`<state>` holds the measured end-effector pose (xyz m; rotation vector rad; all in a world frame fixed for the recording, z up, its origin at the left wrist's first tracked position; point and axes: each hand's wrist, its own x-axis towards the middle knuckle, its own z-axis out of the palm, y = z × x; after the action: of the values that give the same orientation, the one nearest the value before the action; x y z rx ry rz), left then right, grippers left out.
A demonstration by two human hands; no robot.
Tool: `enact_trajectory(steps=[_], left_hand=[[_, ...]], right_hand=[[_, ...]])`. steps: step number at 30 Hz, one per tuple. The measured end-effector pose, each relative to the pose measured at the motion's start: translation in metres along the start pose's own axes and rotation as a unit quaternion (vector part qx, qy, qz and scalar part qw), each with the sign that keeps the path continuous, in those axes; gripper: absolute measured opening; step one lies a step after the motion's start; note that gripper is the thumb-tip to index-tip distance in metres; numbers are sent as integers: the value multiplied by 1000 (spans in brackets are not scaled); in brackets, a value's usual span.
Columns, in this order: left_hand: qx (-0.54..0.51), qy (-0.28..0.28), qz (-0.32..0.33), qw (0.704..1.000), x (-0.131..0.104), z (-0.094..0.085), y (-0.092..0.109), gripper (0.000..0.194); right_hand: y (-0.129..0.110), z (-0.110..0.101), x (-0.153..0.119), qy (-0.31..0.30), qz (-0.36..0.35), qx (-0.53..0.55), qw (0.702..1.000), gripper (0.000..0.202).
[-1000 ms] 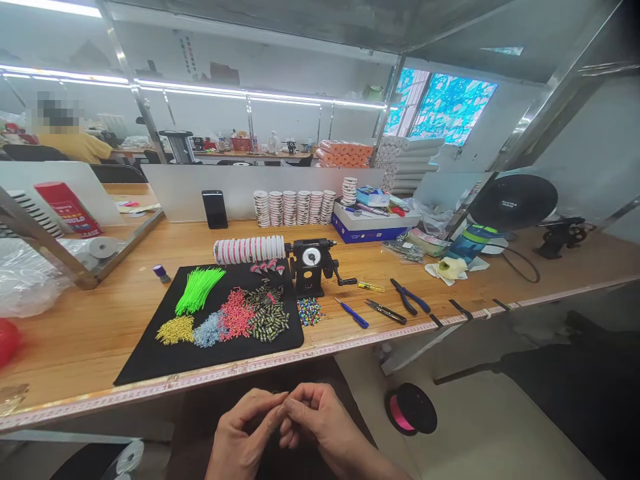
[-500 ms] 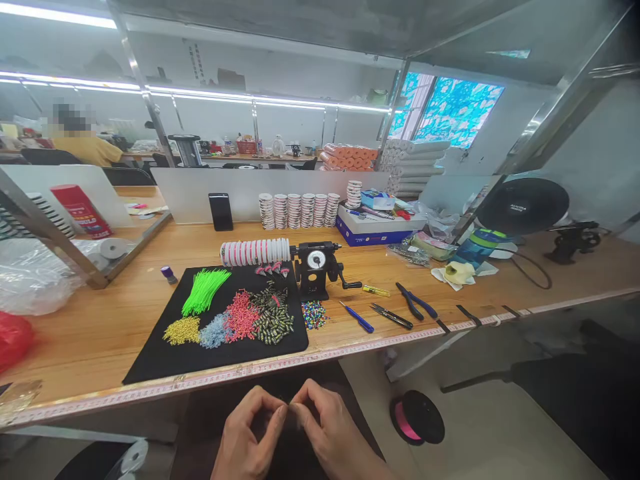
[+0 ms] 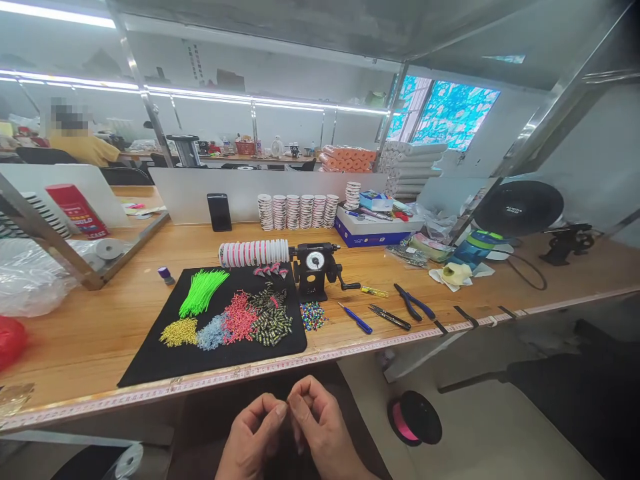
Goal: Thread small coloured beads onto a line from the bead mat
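My left hand (image 3: 255,433) and my right hand (image 3: 320,423) meet below the table's front edge, thumbs and forefingers pinched together tip to tip. Whatever lies between the fingertips is too small to make out. Beyond them on the table is a black mat (image 3: 210,363) bearing bright green thin strips (image 3: 204,292), small yellow pieces (image 3: 179,332), pale blue pieces (image 3: 212,332), pink-red pieces (image 3: 243,317) and dark green-black pieces (image 3: 273,323). Behind the mat stands a black hand-cranked winder (image 3: 316,270) with a row of white and pink spools (image 3: 254,253) on its shaft.
Right of the mat lie multicoloured beads (image 3: 313,316), a blue-handled tool (image 3: 355,319), thread snips (image 3: 390,317) and pliers (image 3: 415,303). Stacked spools (image 3: 297,212), a phone (image 3: 219,212) and a blue-white box (image 3: 377,230) line the back. A pink-wound reel (image 3: 415,418) rests on the floor.
The fingers of both hands have curled in more, and the left hand has shifted slightly right. Both pinches still meet. The view has shifted a little; the things on the table stay put.
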<state>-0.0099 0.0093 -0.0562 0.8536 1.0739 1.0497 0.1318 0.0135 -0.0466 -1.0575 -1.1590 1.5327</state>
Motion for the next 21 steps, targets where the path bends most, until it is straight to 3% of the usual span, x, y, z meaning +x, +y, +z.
enact_trajectory(steps=[2,4,6,8,10,12,14,15,18,20,21], left_hand=[[14,14,15,1000,0,-1,0,52],[71,24,25,997,-1,-4,4,50],[153,14,26,988,-1,-8,10,48],[218,-18,23,975,-1,-10,17,44],[260,-42,21,965,-1,-11,23,40],[292,-57,15,954,0,-11,28,35],[327,-64,12,943,0,-12,32,30],[347,-67,12,935,0,-13,34,28],[402,-71,40,912,1,-16,35,22],[434,-69,85,894,1,-19,32,20],[451,-65,119,882,1,-19,30,20]], right_hand=[[-7,-6,-3,-30,-14,-80,996,38],[-13,-15,-5,-40,-74,-209,974,24],[-15,-23,-6,-48,-187,-357,914,22],[-16,-28,-6,-71,-292,-481,824,27],[-17,-31,-4,-104,-332,-564,749,26],[-20,-31,-2,-139,-317,-599,722,19],[-24,-31,0,-165,-286,-599,730,14],[-26,-31,0,-170,-265,-582,750,13],[-33,-30,1,-156,-157,-461,859,11],[-33,-29,2,-149,-39,-327,932,12],[-30,-28,3,-154,28,-252,955,15]])
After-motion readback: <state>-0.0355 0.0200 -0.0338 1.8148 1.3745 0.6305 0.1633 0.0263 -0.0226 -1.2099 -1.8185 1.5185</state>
